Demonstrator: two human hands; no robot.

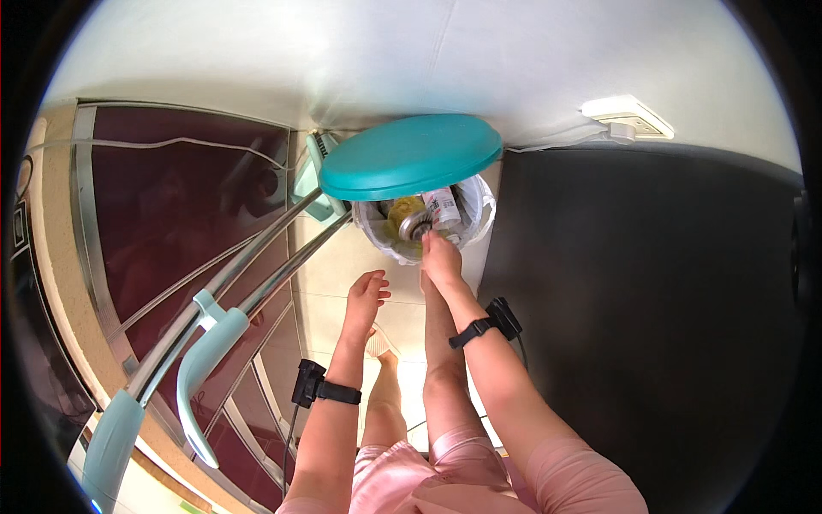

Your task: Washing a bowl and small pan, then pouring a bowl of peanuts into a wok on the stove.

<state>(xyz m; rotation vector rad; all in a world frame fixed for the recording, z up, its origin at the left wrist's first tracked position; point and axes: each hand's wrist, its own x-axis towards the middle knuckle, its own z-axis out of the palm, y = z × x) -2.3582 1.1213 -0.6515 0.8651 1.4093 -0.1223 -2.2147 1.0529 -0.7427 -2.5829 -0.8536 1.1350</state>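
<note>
A white-lined trash bin (483,204) stands on the tiled floor under a tilted teal lid (411,157). Inside it lie a white bottle (443,209) bearing writing, and a yellowish item (404,209). My right hand (442,257) is over the bin's near rim, fingers drawn together beside a small round metal-rimmed object (415,226) with a dark middle. Whether the fingers grip that object cannot be made out. My left hand (366,295) hovers apart from the bin, nearer to me and to the left, with loosely bent fingers and nothing in it.
To the left, a metal-poled garment steamer stand or cleaning tool (282,250) with pale blue handles slants past the bin. Dark red cabinet doors (186,193) are behind it. A dark flat panel (629,308) fills the right side. A wall socket (632,119) holds a plug with a white cable.
</note>
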